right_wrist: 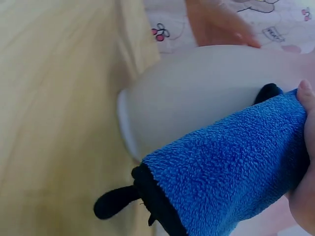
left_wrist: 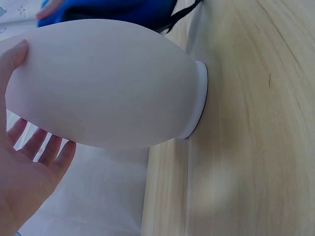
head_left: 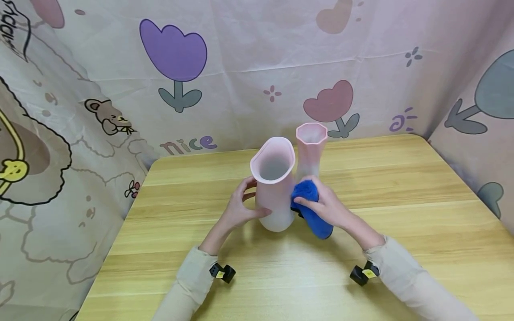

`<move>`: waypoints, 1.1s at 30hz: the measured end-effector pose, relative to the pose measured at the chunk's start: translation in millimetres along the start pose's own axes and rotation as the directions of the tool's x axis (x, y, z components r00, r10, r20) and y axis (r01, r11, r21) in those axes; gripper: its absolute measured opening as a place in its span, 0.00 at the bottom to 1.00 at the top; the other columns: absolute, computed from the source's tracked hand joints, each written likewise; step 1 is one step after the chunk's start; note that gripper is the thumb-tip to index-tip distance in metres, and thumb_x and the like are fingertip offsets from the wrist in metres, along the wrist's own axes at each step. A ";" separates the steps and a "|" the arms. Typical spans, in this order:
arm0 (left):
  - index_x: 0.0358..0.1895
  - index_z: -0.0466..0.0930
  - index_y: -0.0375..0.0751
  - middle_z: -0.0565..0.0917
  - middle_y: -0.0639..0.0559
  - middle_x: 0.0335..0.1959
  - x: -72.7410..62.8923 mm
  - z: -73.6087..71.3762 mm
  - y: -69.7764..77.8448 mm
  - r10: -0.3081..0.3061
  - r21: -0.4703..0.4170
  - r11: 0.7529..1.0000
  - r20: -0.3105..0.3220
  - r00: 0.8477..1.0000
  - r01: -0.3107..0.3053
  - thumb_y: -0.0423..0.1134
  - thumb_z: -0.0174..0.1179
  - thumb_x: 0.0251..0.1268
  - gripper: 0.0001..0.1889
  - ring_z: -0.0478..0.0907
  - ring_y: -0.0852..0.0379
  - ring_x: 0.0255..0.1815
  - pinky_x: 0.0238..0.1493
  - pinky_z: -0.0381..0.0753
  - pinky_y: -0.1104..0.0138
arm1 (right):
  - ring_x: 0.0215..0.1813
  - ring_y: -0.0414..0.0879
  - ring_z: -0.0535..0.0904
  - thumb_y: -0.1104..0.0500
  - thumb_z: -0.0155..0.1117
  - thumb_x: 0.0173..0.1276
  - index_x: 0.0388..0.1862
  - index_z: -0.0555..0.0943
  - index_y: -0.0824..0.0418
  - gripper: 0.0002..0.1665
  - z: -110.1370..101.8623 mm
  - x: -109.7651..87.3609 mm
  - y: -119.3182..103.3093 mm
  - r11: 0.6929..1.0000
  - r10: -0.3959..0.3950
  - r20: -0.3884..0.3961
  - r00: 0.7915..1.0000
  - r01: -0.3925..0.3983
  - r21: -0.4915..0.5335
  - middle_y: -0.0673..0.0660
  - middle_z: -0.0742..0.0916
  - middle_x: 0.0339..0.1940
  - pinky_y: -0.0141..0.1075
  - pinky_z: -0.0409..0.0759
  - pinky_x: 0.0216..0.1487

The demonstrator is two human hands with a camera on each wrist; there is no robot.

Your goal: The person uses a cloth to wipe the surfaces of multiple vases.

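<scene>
A tall vase (head_left: 275,200), pink at its flared rim and white lower down, stands upright on the wooden table. My left hand (head_left: 239,207) grips its left side, thumb across the front and fingers round the back, as the left wrist view also shows. On the opposite side my right hand (head_left: 327,203) holds a folded blue cloth (right_wrist: 231,162) with black edging and a black loop. The cloth lies against the vase's right side, its lower end hanging over the table. Behind the right hand stands a second, narrower pink vase (head_left: 311,149) with a scalloped rim.
The wooden table (head_left: 401,191) reaches back to a printed fabric backdrop (head_left: 249,89) with flowers and bears. More of that fabric hangs at both sides. Small black cameras (head_left: 222,272) are strapped at both sleeve cuffs.
</scene>
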State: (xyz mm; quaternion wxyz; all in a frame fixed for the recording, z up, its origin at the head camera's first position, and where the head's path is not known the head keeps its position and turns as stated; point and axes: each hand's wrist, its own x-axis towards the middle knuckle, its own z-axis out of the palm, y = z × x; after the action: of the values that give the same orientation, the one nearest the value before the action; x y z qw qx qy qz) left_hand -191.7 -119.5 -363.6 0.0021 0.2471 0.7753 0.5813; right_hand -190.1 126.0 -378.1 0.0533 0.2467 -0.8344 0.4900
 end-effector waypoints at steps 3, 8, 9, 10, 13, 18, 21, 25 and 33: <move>0.62 0.60 0.29 0.67 0.35 0.59 -0.3 0.3 0.5 0.007 0.002 1.000 -0.005 1.000 -0.007 0.23 0.68 0.38 0.40 0.64 0.40 0.59 0.56 0.69 0.49 | 0.46 0.56 0.76 0.59 0.63 0.61 0.51 0.66 0.64 0.23 -2.9 6.5 -9.8 1.000 -0.019 -0.042 0.999 0.020 0.020 0.63 0.79 0.45 0.52 0.75 0.45; 0.61 0.60 0.29 0.68 0.35 0.58 -0.3 0.2 0.4 0.007 0.003 1.000 -0.010 1.000 -0.007 0.23 0.68 0.38 0.40 0.65 0.41 0.59 0.55 0.70 0.50 | 0.45 0.56 0.75 0.58 0.63 0.60 0.50 0.66 0.65 0.24 -9.1 17.4 -25.8 0.992 -0.068 -0.116 0.991 0.079 0.095 0.64 0.79 0.44 0.52 0.75 0.46; 0.61 0.60 0.29 0.68 0.35 0.58 -0.3 0.2 0.3 0.008 0.003 1.000 -0.009 1.000 -0.008 0.23 0.68 0.38 0.40 0.65 0.41 0.58 0.55 0.70 0.50 | 0.45 0.56 0.75 0.57 0.63 0.60 0.50 0.66 0.65 0.24 -10.1 19.4 -28.1 0.990 -0.078 -0.132 0.988 0.092 0.108 0.64 0.79 0.45 0.51 0.74 0.46; 0.61 0.60 0.29 0.68 0.35 0.58 -0.2 0.2 0.1 0.011 0.004 1.000 -0.009 1.000 -0.011 0.23 0.68 0.37 0.41 0.65 0.40 0.58 0.55 0.70 0.50 | 0.46 0.55 0.75 0.56 0.63 0.59 0.51 0.66 0.66 0.26 -11.4 20.7 -30.8 0.987 -0.087 -0.147 0.985 0.106 0.121 0.64 0.78 0.45 0.51 0.74 0.47; 0.61 0.60 0.29 0.68 0.35 0.58 -0.1 0.1 -0.2 0.010 0.005 1.000 -0.009 1.000 -0.010 0.24 0.68 0.37 0.41 0.65 0.41 0.58 0.55 0.70 0.50 | 0.46 0.52 0.74 0.48 0.63 0.57 0.51 0.66 0.68 0.32 -14.4 23.6 -38.1 0.978 -0.119 -0.198 0.973 0.149 0.148 0.63 0.78 0.45 0.48 0.73 0.48; 0.61 0.60 0.29 0.68 0.35 0.58 0.2 -0.4 -0.3 0.007 -0.004 1.000 -0.008 1.000 -0.007 0.24 0.68 0.37 0.41 0.64 0.41 0.58 0.55 0.70 0.49 | 0.44 0.43 0.73 0.38 0.61 0.50 0.50 0.66 0.72 0.43 -19.3 23.9 -49.2 0.954 -0.146 -0.302 0.942 0.215 0.209 0.51 0.78 0.42 0.35 0.72 0.48; 0.62 0.60 0.30 0.67 0.36 0.59 0.5 -0.5 -0.3 0.006 -0.007 1.000 -0.002 1.000 -0.006 0.25 0.68 0.37 0.41 0.64 0.41 0.59 0.55 0.70 0.49 | 0.45 0.42 0.73 0.37 0.61 0.49 0.50 0.65 0.74 0.45 -23.3 23.7 -54.4 0.945 -0.138 -0.341 0.930 0.226 0.235 0.44 0.77 0.41 0.31 0.71 0.48; 0.62 0.60 0.30 0.67 0.36 0.59 0.1 -0.7 0.5 -0.001 -0.002 1.000 -0.001 1.000 0.001 0.25 0.68 0.38 0.41 0.64 0.41 0.59 0.55 0.69 0.49 | 0.45 0.44 0.73 0.40 0.61 0.50 0.51 0.65 0.72 0.42 -23.4 25.2 -52.7 0.951 -0.118 -0.319 0.940 0.199 0.235 0.48 0.78 0.42 0.34 0.72 0.49; 0.62 0.59 0.32 0.67 0.38 0.59 -0.2 -0.9 1.7 -0.040 0.013 0.999 0.007 0.999 0.040 0.26 0.68 0.40 0.40 0.64 0.43 0.59 0.57 0.69 0.51 | 0.47 0.56 0.75 0.49 0.63 0.57 0.52 0.65 0.65 0.31 -12.5 21.7 -32.8 0.986 -0.058 -0.145 0.988 0.079 0.147 0.64 0.78 0.48 0.53 0.74 0.48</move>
State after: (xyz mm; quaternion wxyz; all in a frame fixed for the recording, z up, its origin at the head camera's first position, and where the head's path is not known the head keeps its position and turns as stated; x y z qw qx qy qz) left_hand -191.1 -120.1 -361.8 0.0150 0.2337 0.7837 0.5752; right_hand -195.7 115.7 -338.5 0.1096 0.2436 -0.7796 0.5664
